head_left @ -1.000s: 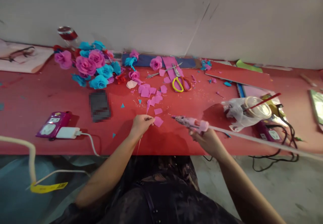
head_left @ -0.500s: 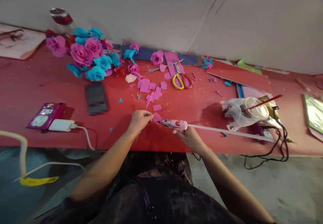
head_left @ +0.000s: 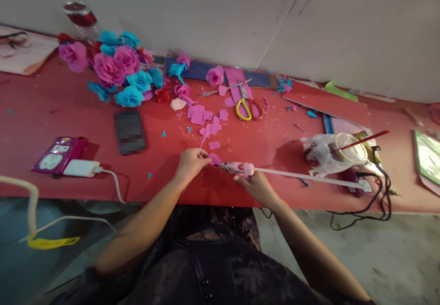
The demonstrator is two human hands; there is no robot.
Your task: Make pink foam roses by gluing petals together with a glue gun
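My left hand is pinched shut on a thin wire stem and a small pink paper petal near the front of the red table. My right hand grips a pink glue gun with a long white glue stick sticking out to the right. The gun's nozzle points left and touches the petal at my left fingertips.
Loose pink petals and yellow-handled scissors lie behind my hands. Pink and blue paper roses sit at back left, a phone and a purple power strip at left, a plastic bag with a cup and cables at right.
My right hand has brought the glue gun leftward until its nozzle meets the petal held in my left hand. The left hand has stayed put.
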